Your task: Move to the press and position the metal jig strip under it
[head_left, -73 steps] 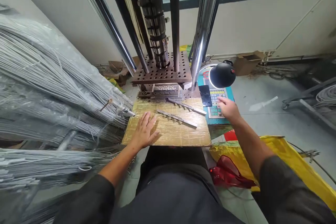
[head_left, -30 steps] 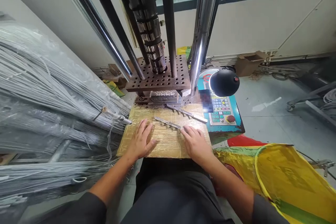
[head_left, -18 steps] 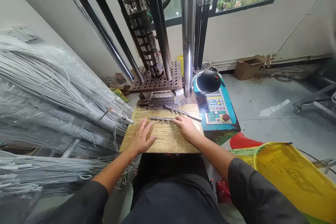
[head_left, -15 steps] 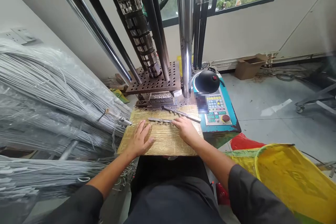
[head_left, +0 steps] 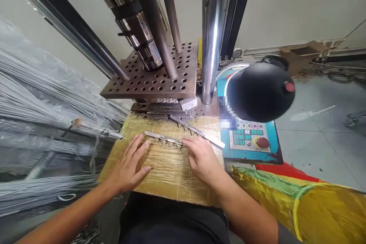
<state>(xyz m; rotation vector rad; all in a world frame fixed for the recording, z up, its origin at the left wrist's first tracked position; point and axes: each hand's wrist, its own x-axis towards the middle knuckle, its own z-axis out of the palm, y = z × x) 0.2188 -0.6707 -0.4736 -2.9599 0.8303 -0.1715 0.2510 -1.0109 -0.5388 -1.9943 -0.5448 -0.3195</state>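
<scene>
Pale walls and a grey concrete floor frame your workstation, with the vertical press [head_left: 160, 80] rising straight ahead and its perforated platen sitting low over the die. Your table [head_left: 171, 175], wrapped in yellowish film, carries two toothed metal strips. The nearer strip [head_left: 163, 138] lies across the middle of it, and both your hands are on that one. Your left hand [head_left: 130, 166] rests flat with the fingers [head_left: 139, 145] spread open, their tips just at the strip's left end, holding nothing. Your right hand [head_left: 201, 158] lies palm down with its fingertips pressing the strip's right end; it touches rather than grips, with nothing closed around the metal. The second strip [head_left: 197, 132] lies apart, angled from the die toward the control panel [head_left: 251, 141], untouched.

Judging by this, you are at an early point: the near strip is only being steadied or squared on the table, neither strip is in the die, and loading is left to do. Bundled grey wires [head_left: 42, 122] lie to your left, a black lamp [head_left: 261, 91] hangs over the panel, and a yellow bag [head_left: 300, 206] sits at your right.
</scene>
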